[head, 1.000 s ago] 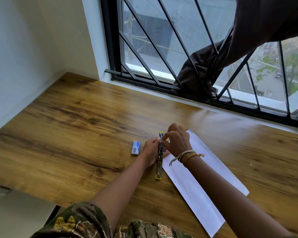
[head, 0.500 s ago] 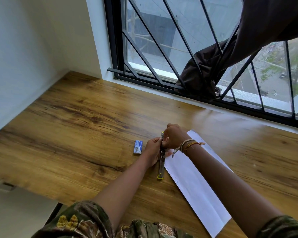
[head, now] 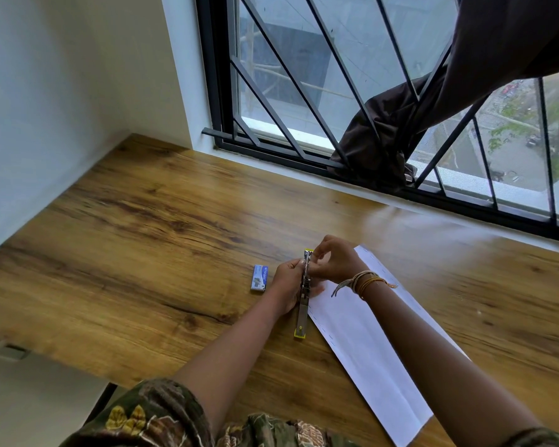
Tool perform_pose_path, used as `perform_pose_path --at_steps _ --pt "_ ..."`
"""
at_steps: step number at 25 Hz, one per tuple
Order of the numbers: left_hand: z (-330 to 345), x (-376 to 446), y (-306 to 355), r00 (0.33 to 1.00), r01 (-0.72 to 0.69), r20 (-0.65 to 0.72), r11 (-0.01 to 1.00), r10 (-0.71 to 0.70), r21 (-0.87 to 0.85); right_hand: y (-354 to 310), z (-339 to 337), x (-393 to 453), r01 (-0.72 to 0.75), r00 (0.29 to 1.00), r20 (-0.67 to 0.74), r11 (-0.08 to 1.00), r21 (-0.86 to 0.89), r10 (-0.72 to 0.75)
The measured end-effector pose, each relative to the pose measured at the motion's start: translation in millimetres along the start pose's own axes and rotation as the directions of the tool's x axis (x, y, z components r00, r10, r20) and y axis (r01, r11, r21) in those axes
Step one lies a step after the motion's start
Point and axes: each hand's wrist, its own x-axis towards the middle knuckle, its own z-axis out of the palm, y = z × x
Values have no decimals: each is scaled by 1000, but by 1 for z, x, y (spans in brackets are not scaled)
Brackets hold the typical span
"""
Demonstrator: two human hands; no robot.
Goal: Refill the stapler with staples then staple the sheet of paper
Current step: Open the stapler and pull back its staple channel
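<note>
Gripping the stapler point(head: 304, 295) from its left side, the left hand point(head: 286, 287) wraps its fingers round the middle of the opened-out metal body, which lies long and thin on the desk point(head: 142, 253) with a yellow tip at each end. The right hand point(head: 334, 261) is bunched at the far end, fingertips pinched together over the channel; whether a strip of staples sits between them cannot be told, since the fingers hide that spot and anything there is too small to see. Most of the stapler's middle is covered by both hands, so only the near end shows plainly. Corded bracelets point(head: 363, 282) circle the right wrist. Just right of the stapler, touching its edge, lies the paper point(head: 368, 343), slanting toward the person; the right forearm crosses over it and hides part of it. Near the left hand, a little apart, a small blue staple box point(head: 259, 278) rests flat, its print unreadable. A patterned sleeve point(head: 155, 417) is cut off by the bottom edge. Beyond, a dark cloth point(head: 378, 150) hangs through the window bars point(head: 291, 79).
</note>
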Motion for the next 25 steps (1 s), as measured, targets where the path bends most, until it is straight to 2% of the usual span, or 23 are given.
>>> perform_pose_path --at_steps 3,6,11,15,16,18,21,22,25 --pt "1 -1 0 1000 12 4 1000 -12 -15 13 1 1 -98 987 -121 992 84 108" --pt "2 -1 1 1000 19 0 1000 -19 -23 27 -1 3 -128 977 -178 991 -47 118" --pt "2 0 1 1000 14 -9 999 -14 -29 36 -7 17 -80 989 -143 959 -270 42" --pt "2 0 1 1000 27 -14 999 -27 -43 46 -8 24 -24 996 -86 942 -336 -6" --pt "2 1 1 1000 28 -14 999 -28 -43 48 -7 23 -15 995 -96 947 -321 -17" --pt "3 1 1 1000 26 -14 999 -27 -43 49 -4 19 -47 972 -236 984 -173 5" --pt "2 2 0 999 26 -22 999 -27 -45 46 7 0 -48 867 -490 994 96 89" --pt "2 2 0 999 26 -23 999 -27 -44 45 12 -9 -28 853 -515 992 125 89" --pt "1 2 -1 1000 24 -15 999 -25 -34 38 26 -35 24 867 -495 990 141 50"
